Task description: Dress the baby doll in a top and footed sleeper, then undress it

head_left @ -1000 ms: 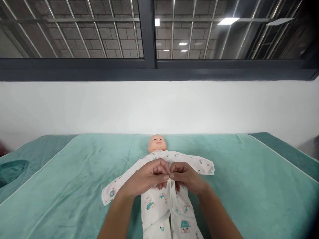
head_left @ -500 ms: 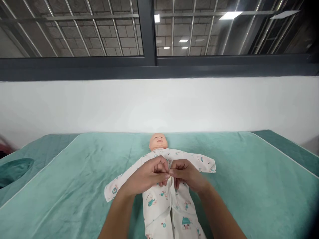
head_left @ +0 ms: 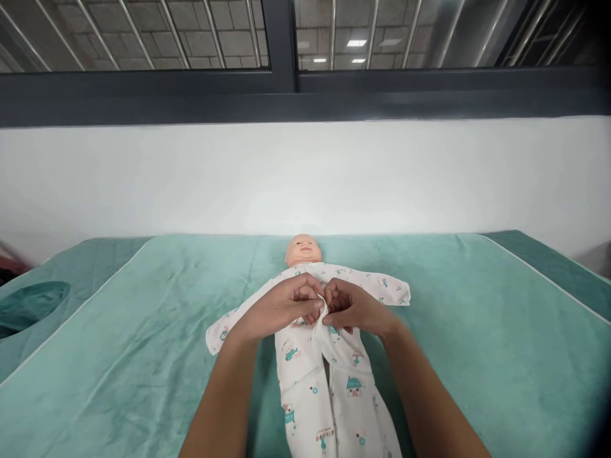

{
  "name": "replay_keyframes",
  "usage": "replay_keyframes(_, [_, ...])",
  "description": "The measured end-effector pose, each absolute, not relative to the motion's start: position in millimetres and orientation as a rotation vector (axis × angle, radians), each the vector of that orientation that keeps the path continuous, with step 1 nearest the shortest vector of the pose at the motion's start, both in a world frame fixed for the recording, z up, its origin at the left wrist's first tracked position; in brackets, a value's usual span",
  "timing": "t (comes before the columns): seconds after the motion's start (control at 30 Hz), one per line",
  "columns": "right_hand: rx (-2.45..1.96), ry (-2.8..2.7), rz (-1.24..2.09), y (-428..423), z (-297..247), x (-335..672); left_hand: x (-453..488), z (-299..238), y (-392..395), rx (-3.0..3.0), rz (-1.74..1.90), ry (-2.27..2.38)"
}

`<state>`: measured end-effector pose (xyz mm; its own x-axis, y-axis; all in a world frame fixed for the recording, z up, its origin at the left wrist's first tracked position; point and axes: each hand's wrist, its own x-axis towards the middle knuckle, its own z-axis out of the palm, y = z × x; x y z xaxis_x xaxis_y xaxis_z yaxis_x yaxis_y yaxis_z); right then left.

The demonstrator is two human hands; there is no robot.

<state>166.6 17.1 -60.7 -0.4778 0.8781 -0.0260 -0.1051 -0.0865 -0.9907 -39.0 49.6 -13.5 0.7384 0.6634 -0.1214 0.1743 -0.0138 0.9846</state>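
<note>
A baby doll (head_left: 302, 249) lies on its back in a white printed sleepsuit (head_left: 329, 394), head toward the wall, sleeves spread sideways. My left hand (head_left: 281, 305) and my right hand (head_left: 353, 306) meet over the doll's chest. Both pinch the front edges of the sleepsuit where the opening runs down the middle. The fingertips of each hand are closed on the cloth and touch one another. The legs of the suit reach toward me between my forearms.
A teal towel-like cover (head_left: 458, 331) spreads over the whole surface under the doll. A white wall (head_left: 305, 178) stands right behind it, with a dark-framed window (head_left: 281, 70) above. A darker teal bundle (head_left: 28, 305) lies at the far left.
The view has tilted down, so the doll sits higher in the frame. My hands have stayed together on the suit's front, shifted slightly up the chest.
</note>
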Motion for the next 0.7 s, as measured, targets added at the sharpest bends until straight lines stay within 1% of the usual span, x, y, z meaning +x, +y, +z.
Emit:
replay_keyframes(0.23, [-0.989,-1.477,1.536,15,-58,162,-37,-12,48,1.693,0.408,0.812])
replay_keyframes(0.43, [-0.946,-1.492,1.537,17,-60,162,-39,-8,44,1.879,0.389,0.955])
replay_keyframes(0.7, [-0.909,-1.464,1.542,22,-69,164,-33,-8,39,1.982,0.482,1.055])
